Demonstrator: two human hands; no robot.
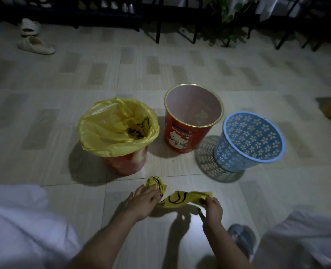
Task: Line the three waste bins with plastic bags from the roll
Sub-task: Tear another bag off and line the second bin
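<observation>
At the lower centre of the frame, the roll [155, 184] of yellow bags is being pressed to the floor by the straight fingers of the left hand [143, 200]. A bag strip [182, 199] is being pinched at its free end by the right hand [212, 209]; its long axis is running left to right. "Hello Kitty" is being shown on the red bin [188, 136]. The left bin [122, 162] is being lined by a yellow bag [110, 131]; the blue bin [248, 148] is standing right.

One red bin [124, 160] lined yellow; red [188, 133] and blue [246, 152] bins bare.
</observation>
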